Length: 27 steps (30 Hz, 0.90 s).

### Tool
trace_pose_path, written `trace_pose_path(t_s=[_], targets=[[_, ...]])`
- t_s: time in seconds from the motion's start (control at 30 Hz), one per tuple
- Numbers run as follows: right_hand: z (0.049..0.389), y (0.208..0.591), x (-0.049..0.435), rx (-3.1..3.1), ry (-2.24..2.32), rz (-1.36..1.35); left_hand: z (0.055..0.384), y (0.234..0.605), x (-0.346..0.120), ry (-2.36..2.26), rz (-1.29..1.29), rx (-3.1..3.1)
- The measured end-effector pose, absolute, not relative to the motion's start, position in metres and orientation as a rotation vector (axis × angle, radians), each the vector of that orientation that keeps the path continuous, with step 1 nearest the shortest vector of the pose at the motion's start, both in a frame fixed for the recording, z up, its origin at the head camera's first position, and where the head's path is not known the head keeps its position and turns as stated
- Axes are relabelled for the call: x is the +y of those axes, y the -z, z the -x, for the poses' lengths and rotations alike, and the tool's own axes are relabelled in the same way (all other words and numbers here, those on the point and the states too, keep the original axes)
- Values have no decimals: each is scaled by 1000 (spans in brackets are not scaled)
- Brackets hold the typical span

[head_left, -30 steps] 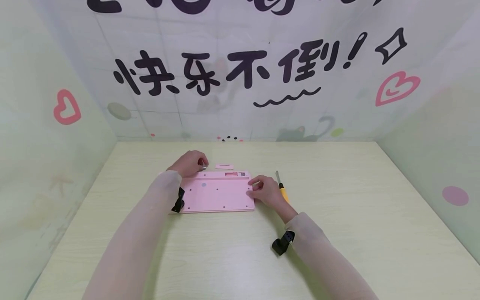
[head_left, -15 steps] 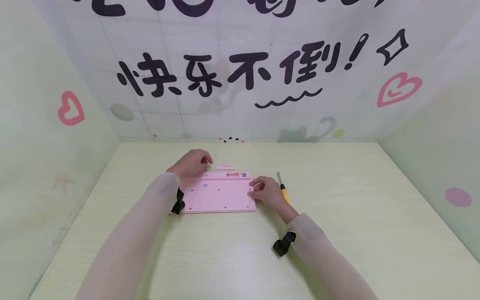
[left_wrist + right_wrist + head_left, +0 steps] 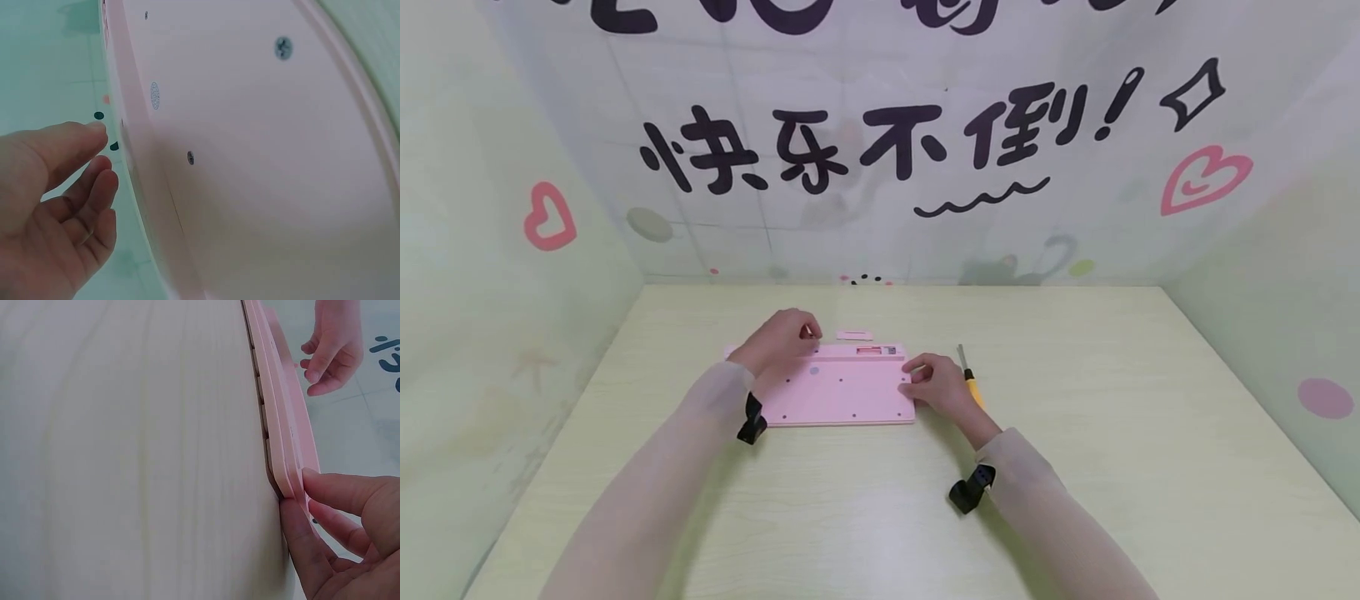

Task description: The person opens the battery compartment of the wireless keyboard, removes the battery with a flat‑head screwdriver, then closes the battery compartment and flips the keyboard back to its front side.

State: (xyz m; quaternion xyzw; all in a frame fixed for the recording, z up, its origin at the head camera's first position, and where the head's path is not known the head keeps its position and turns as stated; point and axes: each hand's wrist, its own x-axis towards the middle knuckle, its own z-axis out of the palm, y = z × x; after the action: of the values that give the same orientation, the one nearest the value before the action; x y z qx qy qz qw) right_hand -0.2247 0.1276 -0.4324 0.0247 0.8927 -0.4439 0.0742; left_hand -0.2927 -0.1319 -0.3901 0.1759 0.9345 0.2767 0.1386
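Observation:
A pink keyboard [image 3: 842, 392] lies upside down on the table, its screw-dotted back facing up. In its raised far strip a small compartment [image 3: 870, 351] is uncovered, with something reddish inside. My right hand [image 3: 943, 387] pinches the keyboard's right edge between thumb and fingers; the right wrist view shows the keys underneath. Over the far left edge hovers my left hand [image 3: 781, 337]. Its fingers are loosely bent, and the left wrist view shows a gap between thumb and fingertips with nothing in it. Just beyond the far edge lies a small pink cover [image 3: 854, 335].
A screwdriver [image 3: 972, 385] with a yellow and black handle lies right of the keyboard, partly behind my right hand. Pale table [image 3: 1135, 400] extends on both sides and in front. Printed cloth walls [image 3: 880, 225] rise at the back and sides.
A second ago my left fingers were at a small silvery thing beyond the keyboard; they then lifted off it and have drawn back slightly leftward. My right hand keeps its hold on the edge.

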Motion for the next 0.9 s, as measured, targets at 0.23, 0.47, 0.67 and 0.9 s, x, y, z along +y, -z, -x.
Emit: trace_pose_path(t_s=[0.23,0.47,0.67,0.9], targets=[[223,431,129,2680,1355,-64,287,392,-135,-869,-459,2669],[222,431,130,2675,1355,-60,283,396,-138,-866,-443,2681],[223,432,130,2679,1355,-46,279,400,-141,-892,-425,2694],[223,432,128,2676,1354,-44,277,412,-146,-1039,-368,2659]])
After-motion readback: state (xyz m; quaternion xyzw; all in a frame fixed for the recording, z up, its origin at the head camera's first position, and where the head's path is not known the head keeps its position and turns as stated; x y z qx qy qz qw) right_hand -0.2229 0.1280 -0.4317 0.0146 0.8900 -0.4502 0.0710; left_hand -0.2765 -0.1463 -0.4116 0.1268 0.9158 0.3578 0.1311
